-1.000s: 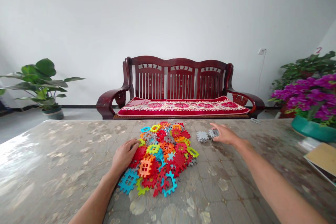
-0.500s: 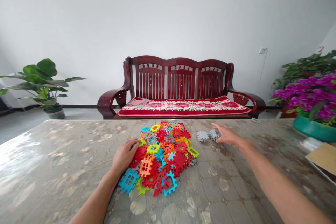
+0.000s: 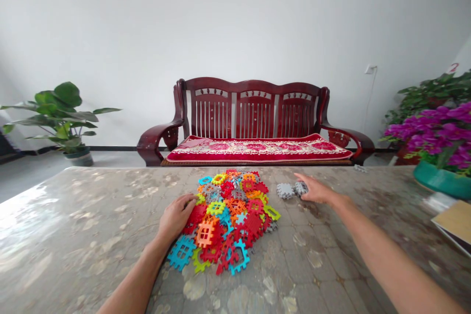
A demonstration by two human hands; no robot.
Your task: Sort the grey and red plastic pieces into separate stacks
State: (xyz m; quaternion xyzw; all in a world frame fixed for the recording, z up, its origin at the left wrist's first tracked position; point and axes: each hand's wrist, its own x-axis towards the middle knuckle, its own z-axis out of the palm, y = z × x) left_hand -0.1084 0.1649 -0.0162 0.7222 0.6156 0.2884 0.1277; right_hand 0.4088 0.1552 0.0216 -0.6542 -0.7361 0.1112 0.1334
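A heap of flat notched plastic building blocks (image 3: 235,206) in red, orange, blue, lime and grey lies on the table. My left hand (image 3: 178,213) rests against the heap's left side, its fingers loosely stretched over a red block (image 3: 198,213). To the right of the heap sits a small stack of grey notched blocks (image 3: 284,191). Beside it is a second grey stack (image 3: 300,188), with my right hand (image 3: 317,190) around its right end. The thumb is on its near side and the index finger reaches out beyond it. My palm partly hides this stack.
The table (image 3: 110,216) has a glossy patterned cover. One grey piece (image 3: 360,169) lies near its far edge. At the right stand purple flowers in a teal pot (image 3: 439,179) and a box (image 3: 454,221). A wooden bench (image 3: 253,108) is behind the table.
My right hand has shifted slightly left, and the grey stack by it sits closer to the other grey stack. My left hand stays at the heap. The view has moved slightly.
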